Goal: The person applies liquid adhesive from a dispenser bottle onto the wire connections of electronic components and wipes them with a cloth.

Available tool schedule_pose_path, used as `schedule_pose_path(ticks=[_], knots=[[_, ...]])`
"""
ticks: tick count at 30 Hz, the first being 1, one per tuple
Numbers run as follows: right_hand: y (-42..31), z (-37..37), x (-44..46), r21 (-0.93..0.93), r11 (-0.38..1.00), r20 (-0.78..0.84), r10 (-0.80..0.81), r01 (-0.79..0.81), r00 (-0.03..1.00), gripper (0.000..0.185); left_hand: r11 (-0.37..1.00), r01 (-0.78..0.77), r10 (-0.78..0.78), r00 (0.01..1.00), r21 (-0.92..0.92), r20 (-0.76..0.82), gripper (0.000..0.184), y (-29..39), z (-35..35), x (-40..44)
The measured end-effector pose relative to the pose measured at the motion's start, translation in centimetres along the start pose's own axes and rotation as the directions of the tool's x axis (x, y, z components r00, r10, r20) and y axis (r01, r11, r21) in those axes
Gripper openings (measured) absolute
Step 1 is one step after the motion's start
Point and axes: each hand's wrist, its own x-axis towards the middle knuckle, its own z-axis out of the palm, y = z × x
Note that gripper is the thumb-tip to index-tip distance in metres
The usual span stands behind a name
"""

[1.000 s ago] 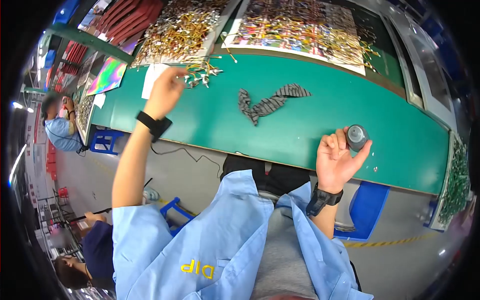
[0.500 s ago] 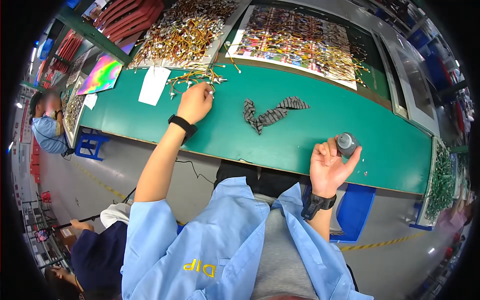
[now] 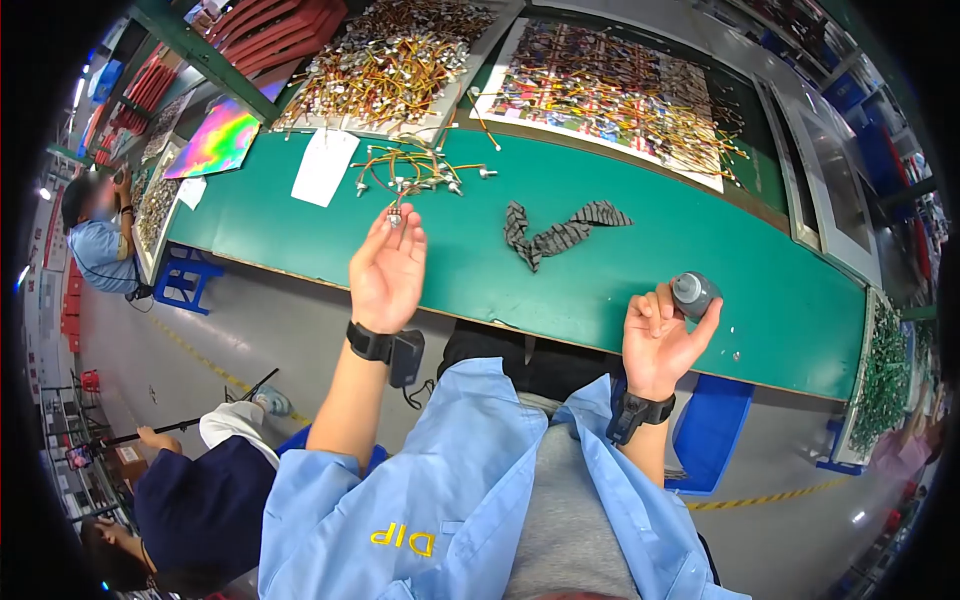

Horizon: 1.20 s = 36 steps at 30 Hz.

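Note:
My left hand [image 3: 388, 272] is turned palm up, its fingertips pinching a small wired component [image 3: 395, 216] with a silvery end. Just beyond it on the green bench lies a loose group of similar wired components [image 3: 425, 178] with yellow, red and black leads. My right hand [image 3: 662, 340] holds a small grey squeeze bottle [image 3: 694, 293] between thumb and fingers, the pale nozzle facing up toward me. Between the two hands lies a crumpled grey striped cloth [image 3: 560, 235], touched by neither.
A large pile of wired parts [image 3: 385, 70] and a sheet covered with more [image 3: 610, 95] lie along the back. White paper [image 3: 325, 167] and an iridescent sheet [image 3: 215, 140] lie left. A tray of green parts [image 3: 878, 375] is at right. Other people are at left.
My left hand has drawn back from the group of parts toward me and turned palm up, lifting one component. My right hand keeps the bottle almost in place.

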Motion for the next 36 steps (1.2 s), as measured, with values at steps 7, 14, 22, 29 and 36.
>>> schedule_pose_path(ticks=[7,14,22,29,36], knots=[[0.6,0.7,-0.2,-0.041,0.999,0.028,0.029,-0.027,0.999,0.046,0.894,0.190,-0.076,0.956,-0.406,0.282,0.018,-2.0,1.4,-1.3],[0.7,2.8,-1.3,-0.004,0.993,0.122,0.119,-0.119,0.985,0.058,0.964,0.246,-0.208,0.935,-0.103,0.286,0.019,-5.6,5.2,-5.3],[1.2,3.4,-1.8,-0.267,0.954,0.329,0.223,-0.136,0.918,0.066,0.926,0.261,-0.340,0.891,0.274,0.302,0.020,-9.6,7.3,-9.1],[1.1,3.8,-2.1,-0.187,0.968,0.255,0.212,-0.167,0.943,0.063,0.934,0.268,-0.344,0.857,0.238,0.384,0.022,-11.1,6.8,-9.8],[1.5,3.5,-1.1,-0.271,0.951,0.321,0.233,-0.147,0.918,0.061,0.945,0.261,-0.322,0.853,0.198,0.411,0.023,-11.5,7.0,-9.5]])
